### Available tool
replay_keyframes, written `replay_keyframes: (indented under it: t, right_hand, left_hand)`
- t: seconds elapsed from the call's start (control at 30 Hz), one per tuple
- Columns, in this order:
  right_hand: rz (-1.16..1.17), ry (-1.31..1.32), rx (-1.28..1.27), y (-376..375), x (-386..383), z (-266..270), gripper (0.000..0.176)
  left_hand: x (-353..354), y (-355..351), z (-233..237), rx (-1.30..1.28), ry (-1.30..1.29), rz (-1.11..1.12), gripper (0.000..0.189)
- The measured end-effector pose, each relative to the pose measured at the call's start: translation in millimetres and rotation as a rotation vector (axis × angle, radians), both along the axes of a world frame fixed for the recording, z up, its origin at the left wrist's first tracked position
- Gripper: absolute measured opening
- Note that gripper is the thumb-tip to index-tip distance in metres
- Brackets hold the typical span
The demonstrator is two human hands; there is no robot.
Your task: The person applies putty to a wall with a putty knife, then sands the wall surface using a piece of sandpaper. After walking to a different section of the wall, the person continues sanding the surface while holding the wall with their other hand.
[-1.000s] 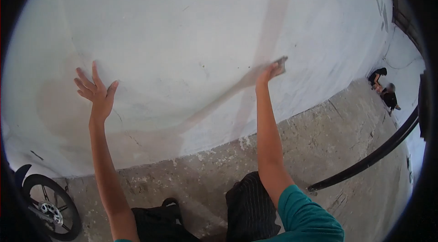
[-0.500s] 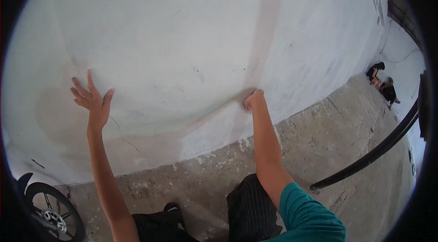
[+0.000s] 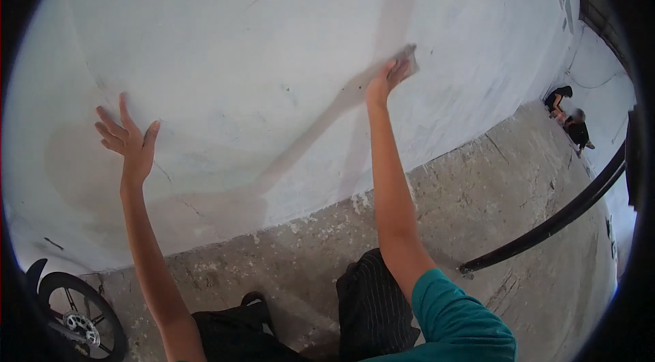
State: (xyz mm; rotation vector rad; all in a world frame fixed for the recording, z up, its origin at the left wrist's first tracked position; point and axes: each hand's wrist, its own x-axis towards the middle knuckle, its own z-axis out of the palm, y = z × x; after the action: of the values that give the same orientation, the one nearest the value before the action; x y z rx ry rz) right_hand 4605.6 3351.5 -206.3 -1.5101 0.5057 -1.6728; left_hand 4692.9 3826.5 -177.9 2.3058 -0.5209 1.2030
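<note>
Spread flat on the white wall, my left hand has its fingers apart and holds nothing. Higher up and to the right, my right hand presses a small, flat grey piece that looks like sandpaper to the wall. Its edges stick out past the fingertips. The palm side and the rest of the piece are hidden. Scuffs and a thin crack mark the plaster near both hands.
A motorcycle wheel stands at the lower left. A black curved bar rises from the concrete floor on the right. Two people sit against the far wall. My legs are below.
My right hand has moved up the wall, and the grey piece now shows at its fingertips. My left hand stays spread on the wall. The view has shifted slightly.
</note>
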Motion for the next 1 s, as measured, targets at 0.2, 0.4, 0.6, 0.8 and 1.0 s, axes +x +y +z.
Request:
replay_keyframes:
  t: [0.2, 0.4, 0.6, 0.8, 1.0]
  right_hand:
    - [0.009, 0.078, 0.9, -55, 16, -176, 0.069]
    - [0.37, -0.018, 1.567, -52, 9, -179, 0.07]
    - [-0.052, -0.219, 0.709, -26, 40, -53, 0.072]
    - [-0.091, 0.071, -0.044, 67, -5, 11, 0.074]
    - [-0.027, 0.139, -0.392, 28, -16, -25, 0.078]
  left_hand:
    - [-3, 0, 1, -0.002, 0.004, -0.013, 0.076]
    - [0, 1, -1, 0.004, -0.022, -0.011, 0.076]
    - [-3, 0, 1, 0.006, 0.01, -0.004, 0.076]
    - [-3, 0, 0, -0.001, 0.015, -0.007, 0.076]
    - [-5, 0, 2, 0.01, 0.03, -0.009, 0.075]
